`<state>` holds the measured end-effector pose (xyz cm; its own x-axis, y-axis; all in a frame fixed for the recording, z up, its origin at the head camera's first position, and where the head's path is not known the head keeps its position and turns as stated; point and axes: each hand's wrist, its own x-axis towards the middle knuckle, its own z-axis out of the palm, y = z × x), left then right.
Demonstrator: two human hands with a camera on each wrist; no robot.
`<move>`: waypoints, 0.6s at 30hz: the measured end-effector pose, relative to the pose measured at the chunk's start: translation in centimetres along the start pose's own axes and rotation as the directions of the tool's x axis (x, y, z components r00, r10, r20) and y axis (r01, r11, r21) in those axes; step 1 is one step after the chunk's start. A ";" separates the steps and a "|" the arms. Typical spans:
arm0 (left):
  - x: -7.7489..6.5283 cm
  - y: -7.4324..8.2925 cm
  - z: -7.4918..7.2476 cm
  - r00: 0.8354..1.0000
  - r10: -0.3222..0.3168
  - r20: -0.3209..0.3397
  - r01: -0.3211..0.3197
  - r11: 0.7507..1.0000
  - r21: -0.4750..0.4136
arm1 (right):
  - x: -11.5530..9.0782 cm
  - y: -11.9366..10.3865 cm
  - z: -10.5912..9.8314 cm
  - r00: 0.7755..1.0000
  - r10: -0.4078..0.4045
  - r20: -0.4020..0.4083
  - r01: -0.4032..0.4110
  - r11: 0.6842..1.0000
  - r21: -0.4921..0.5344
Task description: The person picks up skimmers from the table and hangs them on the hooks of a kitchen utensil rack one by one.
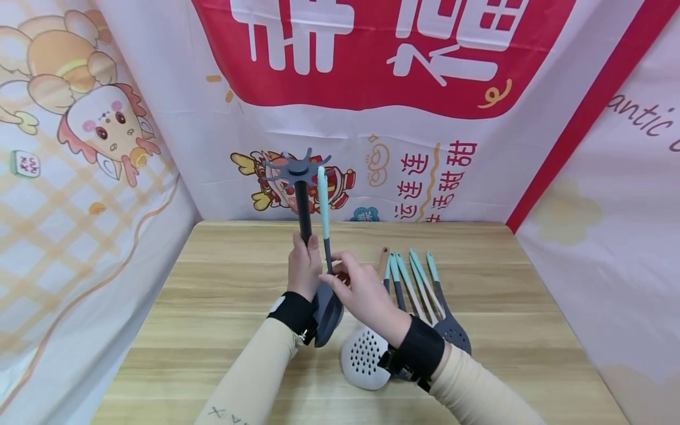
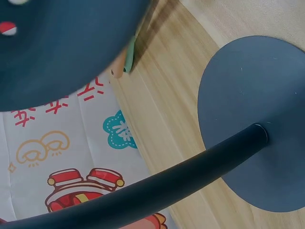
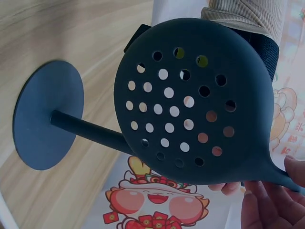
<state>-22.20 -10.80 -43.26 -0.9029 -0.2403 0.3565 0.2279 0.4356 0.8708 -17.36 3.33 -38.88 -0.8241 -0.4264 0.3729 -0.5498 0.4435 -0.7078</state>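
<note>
A dark utensil stand has a black pole point(image 1: 303, 212) topped by a ring of hooks point(image 1: 298, 169). My left hand point(image 1: 305, 271) grips this pole partway up. Its round base point(image 2: 248, 95) stands on the wooden table in the left wrist view. My right hand point(image 1: 366, 295) pinches the neck of a dark skimmer point(image 3: 248, 160), whose round head is full of holes. The skimmer's turquoise handle point(image 1: 324, 206) points upward beside the pole, its tip close to the hooks. In the head view the skimmer's head hangs below my hands and partly hides the base.
Right of the stand on the table point(image 1: 223, 330) lie several utensils with turquoise handles. Among them are a light perforated skimmer point(image 1: 349, 361) and a dark slotted turner point(image 1: 451, 330); my right forearm covers some. A printed cloth point(image 1: 451, 195) hangs behind the table.
</note>
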 end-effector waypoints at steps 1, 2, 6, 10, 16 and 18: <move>0.0 0.0 0.0 1.000 0.001 -0.002 -0.001 1.000 0.002 | 0.0 0.0 0.0 1.000 0.001 -0.001 -0.001 1.000 0.000; 0.1 0.0 0.0 1.000 0.000 -0.002 0.000 1.000 0.003 | 0.0 0.0 0.0 1.000 0.004 -0.002 -0.004 1.000 -0.001; 0.2 -0.1 0.0 1.000 -0.010 0.004 0.010 1.000 0.007 | 0.1 0.0 -0.1 1.000 0.028 0.001 -0.028 1.000 -0.002; 0.2 0.0 -0.1 1.000 -0.004 0.010 0.004 1.000 0.015 | 0.1 0.1 -0.2 0.998 0.064 0.012 -0.064 0.998 -0.020; 0.0 -0.2 0.1 0.998 0.068 -0.011 -0.067 0.998 0.021 | 0.1 0.9 -0.1 0.997 0.079 0.028 -0.078 0.997 -0.013; 0.0 -0.4 0.2 0.996 0.086 -0.015 -0.086 0.996 0.016 | 0.1 1.2 0.0 0.996 0.079 0.028 -0.078 0.997 -0.015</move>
<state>-22.35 -10.80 -43.66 -0.8743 -0.2151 0.4351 0.2985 0.4686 0.8315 -18.12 3.83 -39.66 -0.8606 -0.4125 0.2989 -0.4856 0.4872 -0.7258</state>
